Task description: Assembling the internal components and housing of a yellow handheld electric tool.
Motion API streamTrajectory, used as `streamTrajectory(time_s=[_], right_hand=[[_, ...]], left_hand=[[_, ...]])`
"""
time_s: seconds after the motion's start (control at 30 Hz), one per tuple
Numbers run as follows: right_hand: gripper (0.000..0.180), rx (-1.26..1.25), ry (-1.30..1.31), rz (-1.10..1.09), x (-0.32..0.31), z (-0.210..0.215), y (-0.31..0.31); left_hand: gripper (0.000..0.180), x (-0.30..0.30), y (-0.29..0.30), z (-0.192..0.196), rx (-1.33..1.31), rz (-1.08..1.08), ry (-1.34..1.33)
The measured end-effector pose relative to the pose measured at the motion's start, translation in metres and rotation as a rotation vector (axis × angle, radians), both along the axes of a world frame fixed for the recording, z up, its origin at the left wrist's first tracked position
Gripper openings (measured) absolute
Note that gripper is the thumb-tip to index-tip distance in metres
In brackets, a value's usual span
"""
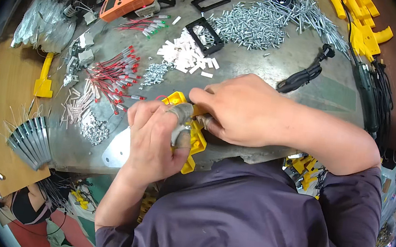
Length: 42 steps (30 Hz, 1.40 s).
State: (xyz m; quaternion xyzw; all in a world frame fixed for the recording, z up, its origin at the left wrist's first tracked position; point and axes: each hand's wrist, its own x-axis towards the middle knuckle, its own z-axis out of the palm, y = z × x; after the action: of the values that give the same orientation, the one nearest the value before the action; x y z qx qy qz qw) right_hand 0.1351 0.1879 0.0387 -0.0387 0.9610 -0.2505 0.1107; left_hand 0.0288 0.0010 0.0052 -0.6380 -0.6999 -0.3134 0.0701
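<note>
Steel nuts lie in a loose heap on the table, left of the work; the left elbow and sleeve are best kept clear of them. Beyond them fan the red lamps, whose thin leads could snag on a passing finger. Next comes the left hand, clamped round the near side of the yellow casing, which sits low at the table's front edge, tilted between both hands. That grip should bear the load, firm on the walls and off the thin red wire near the casing's far end, so nothing gets pinched. To the right, the right hand has its fingers curled in against the casing; whether they clamp it or something small, I cannot tell. Those fingertips would do best with short, light pushes, the wrist low. Farther right, the coiled cord lies apart, out of the way.
</note>
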Motion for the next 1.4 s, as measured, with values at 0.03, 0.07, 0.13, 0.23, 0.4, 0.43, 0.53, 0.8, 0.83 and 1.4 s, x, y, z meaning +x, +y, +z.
streamTrajectory(time_s=[0.03,0.07,0.13,0.23,0.4,0.43,0.53,0.8,0.83,1.4], right_hand=[[0.029,0.037,0.009,-0.016,0.0,-0.001,-0.004],[0.029,0.036,0.009,-0.014,-0.001,0.0,-0.005],[0.031,0.011,-0.015,-0.021,-0.002,0.003,-0.004],[0.027,-0.201,-0.025,-0.061,-0.003,-0.003,0.006],[0.025,-0.224,-0.061,-0.114,0.002,-0.003,0.006],[0.027,-0.229,-0.078,-0.122,0.002,-0.004,0.007],[0.027,-0.313,0.001,-0.107,0.012,-0.02,0.012],[0.016,-0.207,0.313,-0.11,0.031,-0.039,0.008],[0.016,-0.21,0.311,-0.111,0.032,-0.038,0.012],[0.03,-0.084,0.338,-0.149,0.081,-0.028,0.054]], left_hand=[[0.051,-0.001,-0.001,-0.003,0.057,-0.006,-0.038],[0.051,-0.001,-0.002,0.0,0.057,-0.005,-0.037],[0.054,0.001,-0.003,0.009,-0.067,-0.111,0.027],[0.05,0.007,0.006,0.008,-0.079,-0.003,0.054],[0.033,0.008,0.008,0.004,-0.024,-0.21,0.124],[0.024,0.013,0.008,0.013,-0.146,-0.219,0.168],[0.023,0.021,0.004,0.01,-0.203,-0.215,0.173],[0.025,0.03,0.003,0.001,-0.202,-0.232,0.281],[0.019,0.031,0.003,0.002,-0.214,-0.22,0.282],[0.021,0.036,0.013,0.011,-0.421,-0.234,0.371]])
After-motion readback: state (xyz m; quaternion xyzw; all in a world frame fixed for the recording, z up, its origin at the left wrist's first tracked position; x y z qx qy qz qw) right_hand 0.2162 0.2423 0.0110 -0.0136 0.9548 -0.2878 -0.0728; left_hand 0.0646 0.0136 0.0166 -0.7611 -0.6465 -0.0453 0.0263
